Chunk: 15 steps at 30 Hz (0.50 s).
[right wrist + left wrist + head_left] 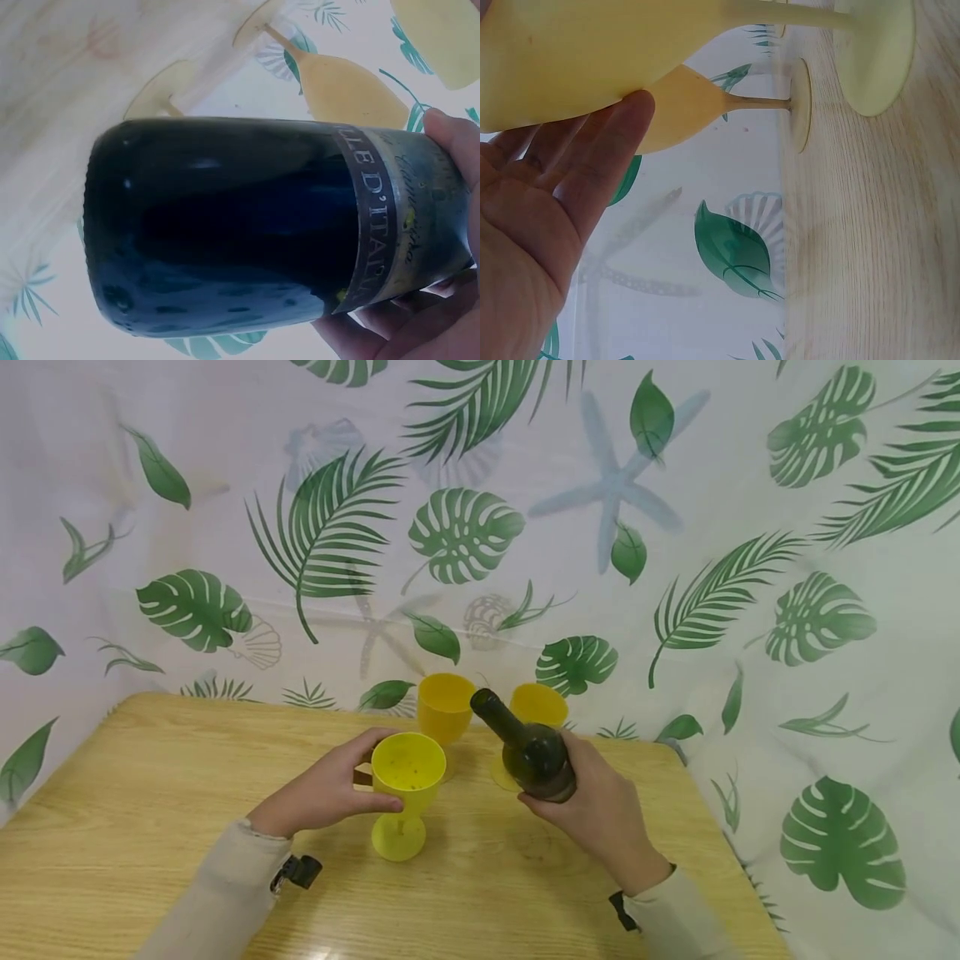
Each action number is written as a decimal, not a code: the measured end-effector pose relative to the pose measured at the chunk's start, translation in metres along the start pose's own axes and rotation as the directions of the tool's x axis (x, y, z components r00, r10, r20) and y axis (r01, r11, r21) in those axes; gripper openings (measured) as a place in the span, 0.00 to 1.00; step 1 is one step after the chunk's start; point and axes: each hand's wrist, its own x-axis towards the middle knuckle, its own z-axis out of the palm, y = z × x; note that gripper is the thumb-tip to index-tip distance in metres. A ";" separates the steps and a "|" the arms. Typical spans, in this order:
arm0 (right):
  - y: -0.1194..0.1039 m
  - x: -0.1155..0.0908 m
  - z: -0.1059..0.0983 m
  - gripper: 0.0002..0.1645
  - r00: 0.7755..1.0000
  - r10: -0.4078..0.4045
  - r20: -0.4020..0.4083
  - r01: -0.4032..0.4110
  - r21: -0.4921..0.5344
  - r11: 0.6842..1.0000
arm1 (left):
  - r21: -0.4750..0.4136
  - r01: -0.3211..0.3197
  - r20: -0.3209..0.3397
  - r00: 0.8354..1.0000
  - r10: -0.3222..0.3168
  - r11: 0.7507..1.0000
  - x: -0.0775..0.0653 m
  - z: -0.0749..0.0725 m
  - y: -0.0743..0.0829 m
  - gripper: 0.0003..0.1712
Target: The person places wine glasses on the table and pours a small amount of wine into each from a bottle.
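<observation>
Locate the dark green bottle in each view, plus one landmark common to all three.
Head: the dark green bottle is just right of centre, gripped by the right hand, neck angled toward the upper left.
Left wrist: not in it.
Right wrist: large across the middle, base toward the left edge.
Shared landmark: the leaf-print backdrop, at the top in head, left of the table in left wrist, behind the bottle in right wrist.

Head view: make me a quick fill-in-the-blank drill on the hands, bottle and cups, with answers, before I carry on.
1. The right hand grips a bottle made of dark ____.
2. The left hand holds a cup coloured ____.
3. Beyond it, ____ more cups stand on the table.
4. The sheet behind is printed with ____ leaves.
Missing words: glass; yellow; two; green.
</observation>
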 end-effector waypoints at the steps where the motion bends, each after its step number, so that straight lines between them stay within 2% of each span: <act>1: 0.000 0.001 -0.001 0.55 1.000 -0.015 0.003 0.015 -0.014 1.000 | 0.000 0.000 0.000 1.000 0.000 1.000 0.000 0.000 0.000 0.48; 7: 0.002 0.002 -0.009 0.57 0.995 -0.101 0.021 0.103 -0.112 0.988 | -0.002 0.001 0.004 1.000 -0.001 1.000 -0.002 0.000 0.002 0.48; 15: -0.003 0.007 -0.021 0.58 0.986 -0.138 0.094 0.154 -0.191 0.970 | -0.002 0.001 0.005 1.000 -0.001 1.000 0.001 -0.002 0.002 0.48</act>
